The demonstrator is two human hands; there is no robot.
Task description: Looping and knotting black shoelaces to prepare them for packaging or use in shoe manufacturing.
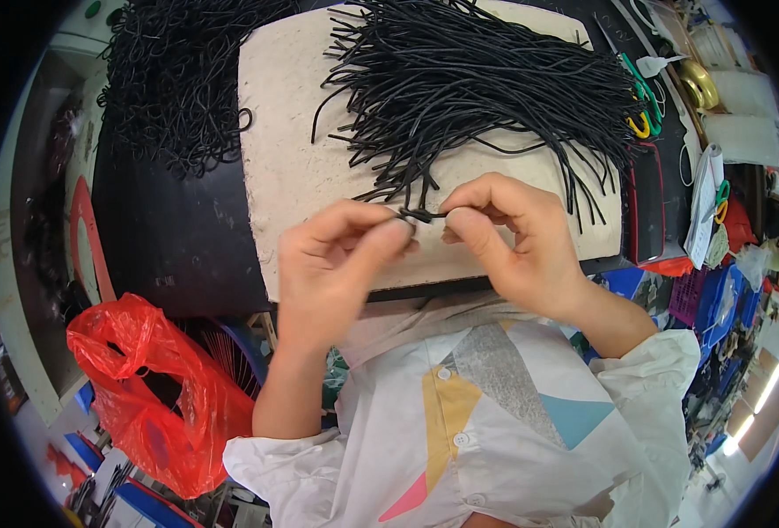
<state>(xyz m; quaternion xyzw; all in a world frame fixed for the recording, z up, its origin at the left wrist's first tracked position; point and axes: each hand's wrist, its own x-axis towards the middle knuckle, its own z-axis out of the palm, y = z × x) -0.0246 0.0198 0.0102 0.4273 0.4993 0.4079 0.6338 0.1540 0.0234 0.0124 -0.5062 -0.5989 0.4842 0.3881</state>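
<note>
Between my two hands a short black cord is held, with a loop or knot at its middle. My left hand pinches one side of it between thumb and fingers. On the other side, my right hand grips the cord the same way. Just beyond my fingers a large heap of cut black cords lies spread over a pale board. Some cord ends from the heap reach close to my fingertips, and which of them join the held piece I cannot tell.
Looped black cords are piled on the dark table at the far left. Green-handled scissors and a yellow-handled pair lie at the right, near a dark red-edged case. A red plastic bag hangs at the near left.
</note>
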